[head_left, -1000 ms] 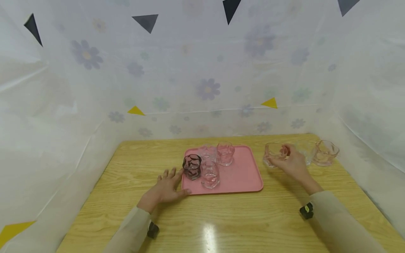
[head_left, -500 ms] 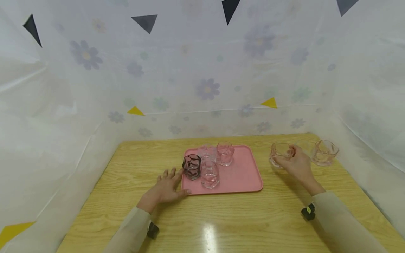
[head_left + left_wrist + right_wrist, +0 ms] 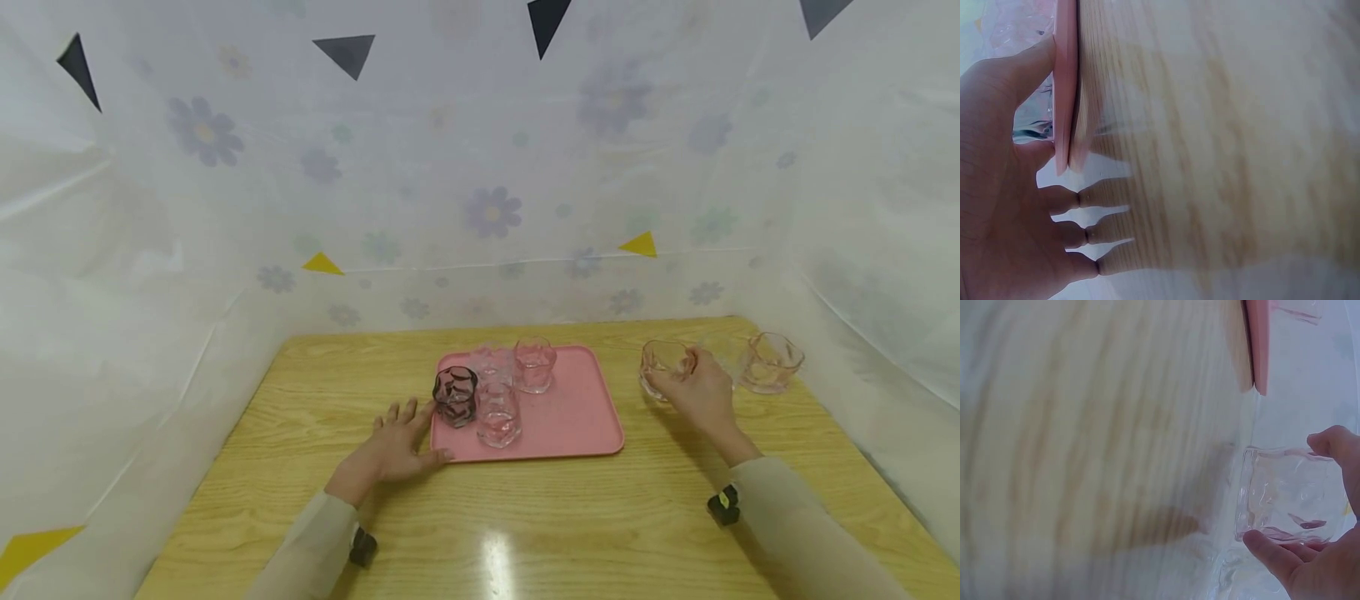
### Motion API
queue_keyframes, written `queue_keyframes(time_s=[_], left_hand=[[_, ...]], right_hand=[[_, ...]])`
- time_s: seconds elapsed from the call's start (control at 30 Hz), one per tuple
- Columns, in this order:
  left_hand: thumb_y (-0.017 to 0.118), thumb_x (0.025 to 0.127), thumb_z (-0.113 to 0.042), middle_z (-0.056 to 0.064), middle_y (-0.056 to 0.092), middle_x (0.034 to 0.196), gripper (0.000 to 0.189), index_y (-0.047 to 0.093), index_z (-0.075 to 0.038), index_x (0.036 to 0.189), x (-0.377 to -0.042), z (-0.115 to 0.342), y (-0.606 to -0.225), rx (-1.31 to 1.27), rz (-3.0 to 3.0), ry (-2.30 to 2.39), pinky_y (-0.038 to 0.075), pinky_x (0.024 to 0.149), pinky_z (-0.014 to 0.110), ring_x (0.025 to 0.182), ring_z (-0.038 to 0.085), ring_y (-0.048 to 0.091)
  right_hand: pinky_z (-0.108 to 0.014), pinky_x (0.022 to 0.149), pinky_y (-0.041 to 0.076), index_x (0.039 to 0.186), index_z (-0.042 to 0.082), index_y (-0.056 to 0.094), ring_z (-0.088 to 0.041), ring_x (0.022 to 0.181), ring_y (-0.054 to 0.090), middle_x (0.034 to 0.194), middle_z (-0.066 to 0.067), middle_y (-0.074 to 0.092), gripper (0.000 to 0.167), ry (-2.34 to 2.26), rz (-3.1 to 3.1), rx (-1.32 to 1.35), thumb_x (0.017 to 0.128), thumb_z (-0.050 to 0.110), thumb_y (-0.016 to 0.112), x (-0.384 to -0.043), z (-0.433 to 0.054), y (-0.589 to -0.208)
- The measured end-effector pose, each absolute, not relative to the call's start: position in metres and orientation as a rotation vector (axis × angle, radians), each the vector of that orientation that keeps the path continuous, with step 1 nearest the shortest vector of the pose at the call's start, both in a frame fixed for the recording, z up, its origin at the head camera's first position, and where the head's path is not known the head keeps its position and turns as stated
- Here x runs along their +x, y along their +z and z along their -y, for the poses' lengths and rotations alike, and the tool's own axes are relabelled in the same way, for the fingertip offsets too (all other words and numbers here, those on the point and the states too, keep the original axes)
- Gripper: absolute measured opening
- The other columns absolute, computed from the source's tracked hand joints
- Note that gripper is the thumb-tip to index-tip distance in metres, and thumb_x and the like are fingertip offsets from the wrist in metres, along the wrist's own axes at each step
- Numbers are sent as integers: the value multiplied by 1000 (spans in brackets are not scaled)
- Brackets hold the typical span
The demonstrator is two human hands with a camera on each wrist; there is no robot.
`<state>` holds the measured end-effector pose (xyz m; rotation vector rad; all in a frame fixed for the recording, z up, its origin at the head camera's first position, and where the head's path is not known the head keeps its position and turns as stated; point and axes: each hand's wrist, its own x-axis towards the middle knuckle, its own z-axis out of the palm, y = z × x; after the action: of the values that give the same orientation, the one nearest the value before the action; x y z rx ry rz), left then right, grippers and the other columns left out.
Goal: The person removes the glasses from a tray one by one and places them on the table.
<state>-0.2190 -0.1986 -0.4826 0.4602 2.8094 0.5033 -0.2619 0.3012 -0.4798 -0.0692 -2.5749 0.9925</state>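
My right hand [image 3: 703, 398] grips a pale pink drinking glass [image 3: 657, 379] to the right of the tray, thumb on one side and fingers on the other. In the right wrist view this faceted glass [image 3: 1285, 494] is by the tabletop; whether its base touches I cannot tell. At the left end of the pink tray [image 3: 573, 421], my left hand [image 3: 390, 447] lies spread, fingers extended. Its thumb touches the tray rim in the left wrist view. On the tray stand a dark purple glass [image 3: 455, 396] and several clear or pinkish ones, including a front glass [image 3: 498, 418] and a back-right glass [image 3: 534, 367].
Right of the held glass stand a clear glass [image 3: 718, 354], partly behind my right hand, and a pink-tinted glass [image 3: 771, 365]. All rests on a wooden table [image 3: 487, 517]. Pale flowered sheeting [image 3: 450, 283] encloses the back and sides.
My right hand has shifted slightly right with the pink glass, away from the tray, and has barely moved in the last half second. My left hand stays by the tray.
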Motion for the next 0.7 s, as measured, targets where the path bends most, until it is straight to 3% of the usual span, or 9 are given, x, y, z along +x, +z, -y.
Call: queue_keyframes(time_s=[0.07,0.23,0.3,0.43,0.57,0.7], left_hand=[[59,97,-70,30,17,173,97,21,-19,170,-219,198,-482,456,-2811,504,8,123,79,158,59,8],[59,97,-71,29,16,173,97,21,-21,171,-219,198,-481,455,-2810,510,8,123,79,158,59,8],[59,97,-71,29,16,173,97,20,-21,171,-219,198,-481,457,-2810,509,8,123,79,158,59,7],[59,97,-71,29,16,173,98,20,-21,171,-219,198,-482,457,-2810,505,8,123,79,158,59,7],[58,97,-72,29,15,173,98,19,-20,171,-219,198,-482,454,-2806,504,7,123,79,158,60,7],[58,97,-72,29,15,173,99,19,-20,171,-219,198,-482,449,-2807,497,7,124,78,158,59,6]], right_hand=[[-56,73,55,140,-16,52,-38,84,68,94,-23,68,82,982,2569,-71,89,41,81,-263,-300,-480],[-35,57,40,111,-8,60,-24,66,56,77,-12,59,56,968,2564,-69,88,38,83,-263,-297,-480],[-34,56,36,99,-4,58,-23,63,52,73,-10,56,50,953,2551,-67,87,37,84,-262,-295,-479],[-35,56,35,89,0,55,-24,59,49,68,-10,54,47,911,2533,-70,87,37,85,-261,-293,-478],[-34,55,35,93,-2,59,-22,55,48,62,-7,54,47,895,2533,-74,88,36,85,-260,-292,-476],[-36,54,37,116,-14,64,-23,52,49,57,-7,55,60,904,2522,-65,88,35,85,-259,-293,-475]])
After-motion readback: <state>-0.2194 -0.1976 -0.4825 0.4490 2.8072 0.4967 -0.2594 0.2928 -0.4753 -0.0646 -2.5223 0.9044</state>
